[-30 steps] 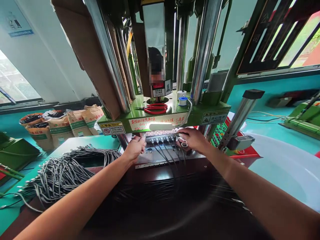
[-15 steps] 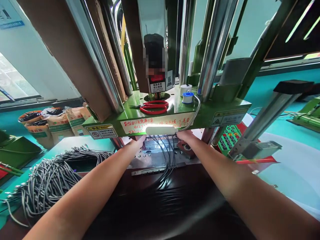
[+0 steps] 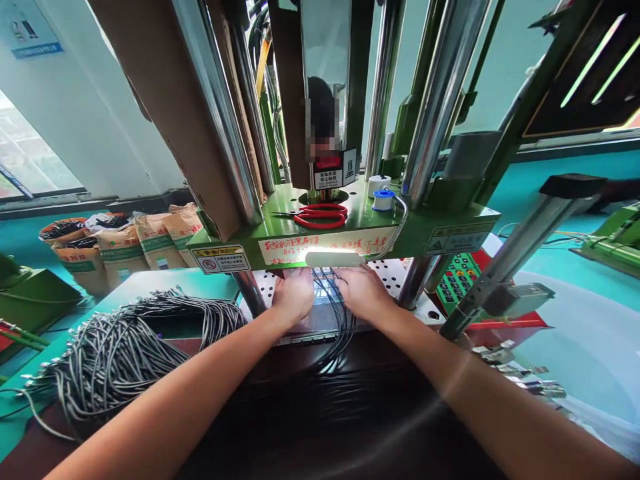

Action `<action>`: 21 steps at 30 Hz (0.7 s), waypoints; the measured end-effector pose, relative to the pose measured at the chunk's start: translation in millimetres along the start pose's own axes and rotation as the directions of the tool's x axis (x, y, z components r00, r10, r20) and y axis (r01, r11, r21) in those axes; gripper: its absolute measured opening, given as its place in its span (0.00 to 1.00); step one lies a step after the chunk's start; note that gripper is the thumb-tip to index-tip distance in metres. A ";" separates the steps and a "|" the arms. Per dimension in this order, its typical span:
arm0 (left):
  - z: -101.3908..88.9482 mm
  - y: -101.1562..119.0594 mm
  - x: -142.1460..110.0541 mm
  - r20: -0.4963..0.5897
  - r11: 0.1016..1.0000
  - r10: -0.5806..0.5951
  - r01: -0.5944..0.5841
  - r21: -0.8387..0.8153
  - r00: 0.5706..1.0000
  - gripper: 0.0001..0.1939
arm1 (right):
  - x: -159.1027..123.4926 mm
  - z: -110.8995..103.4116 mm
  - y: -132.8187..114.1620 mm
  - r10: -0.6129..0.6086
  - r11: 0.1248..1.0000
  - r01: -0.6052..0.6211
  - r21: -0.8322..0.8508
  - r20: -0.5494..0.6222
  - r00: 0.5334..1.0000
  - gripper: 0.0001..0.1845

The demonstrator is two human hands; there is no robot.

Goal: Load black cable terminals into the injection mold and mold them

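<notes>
Both my hands reach under the green upper plate of a press, over a metal mould (image 3: 323,310). My left hand (image 3: 295,295) is curled closed at the mould's left side; its fingertips are hidden, and I cannot make out what they hold. My right hand (image 3: 364,293) has bent fingers close to the black cables (image 3: 343,320) on the right; what lies under its fingertips is hidden too. The cables run out of the mould between my hands and hang down over its front edge. A lit white lamp (image 3: 335,259) is fixed to the plate's front, just above my hands.
Red-handled scissors (image 3: 323,217) and a blue-and-white spool (image 3: 383,200) lie on the upper plate (image 3: 270,200). A large bundle of grey cables (image 3: 120,360) is at left. Steel columns (image 3: 215,100) flank the press. At right is a button panel (image 3: 457,283). Another person stands behind.
My hands have come nearer to me and closer together, from mostly hidden under the plate to plainly visible. The metal plate with holes now shows beside the mould. The view has shifted slightly.
</notes>
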State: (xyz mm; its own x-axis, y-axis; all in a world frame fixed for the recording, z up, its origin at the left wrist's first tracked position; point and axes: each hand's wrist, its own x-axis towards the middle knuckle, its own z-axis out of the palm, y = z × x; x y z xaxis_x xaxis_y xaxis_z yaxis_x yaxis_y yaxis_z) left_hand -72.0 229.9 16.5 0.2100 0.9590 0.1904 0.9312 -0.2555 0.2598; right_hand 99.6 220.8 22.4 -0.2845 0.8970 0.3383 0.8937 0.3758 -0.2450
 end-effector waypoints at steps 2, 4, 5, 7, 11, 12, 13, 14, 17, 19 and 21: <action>-1.4 5.5 -8.6 -0.018 0.998 0.027 -0.026 0.051 0.999 0.18 | -1.9 0.7 -15.4 -0.042 0.999 0.042 -0.028 0.019 0.999 0.17; -3.4 3.5 -11.3 -0.011 0.995 0.056 -0.054 0.086 0.998 0.19 | 1.7 3.4 -25.5 -0.049 0.997 0.052 -0.061 0.038 0.998 0.16; -4.7 -0.1 -11.1 0.000 0.992 0.070 -0.070 0.104 0.998 0.20 | 4.3 5.1 -28.5 -0.044 0.996 0.048 -0.077 0.046 0.998 0.15; -7.6 -9.6 -9.5 0.029 0.986 0.097 -0.100 0.136 0.995 0.22 | 9.0 8.5 -31.1 -0.025 0.994 0.031 -0.104 0.058 0.998 0.15; -11.1 -19.5 -7.9 0.066 0.975 0.137 -0.147 0.169 0.988 0.25 | 11.7 12.6 -31.2 0.007 0.989 0.005 -0.148 0.078 0.997 0.13; -11.1 -18.3 -8.1 0.069 0.973 0.150 -0.160 0.169 0.986 0.26 | 11.3 12.7 -31.4 0.009 0.988 0.004 -0.157 0.083 0.997 0.13; -10.7 -16.3 -8.5 0.071 0.969 0.174 -0.184 0.165 0.982 0.27 | 10.8 12.3 -31.8 0.010 0.986 0.005 -0.166 0.089 0.996 0.12; -10.1 -14.1 -9.0 0.074 0.964 0.204 -0.213 0.158 0.976 0.29 | 10.3 11.5 -32.4 0.010 0.985 0.007 -0.174 0.095 0.995 0.12; -8.2 -11.0 -9.5 0.090 0.946 0.280 -0.290 0.142 0.956 0.32 | 9.8 8.6 -34.9 -0.002 0.981 0.023 -0.192 0.110 0.994 0.14; -7.3 -13.9 -8.5 0.100 0.942 0.291 -0.303 0.142 0.952 0.32 | 10.6 7.8 -36.8 -0.007 0.979 0.030 -0.202 0.115 0.993 0.15; -6.5 -18.3 -6.8 0.107 0.942 0.290 -0.304 0.144 0.951 0.31 | 12.2 9.0 -38.7 -0.006 0.977 0.031 -0.210 0.122 0.993 0.15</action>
State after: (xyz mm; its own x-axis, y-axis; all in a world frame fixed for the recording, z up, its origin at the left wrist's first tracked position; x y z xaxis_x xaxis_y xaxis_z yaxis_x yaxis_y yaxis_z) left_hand -92.4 227.3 16.6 0.5020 0.8508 0.1550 0.8561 -0.5144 0.0507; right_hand 58.4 219.3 27.8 -0.3296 0.9165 0.2264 0.9373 0.3465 -0.0381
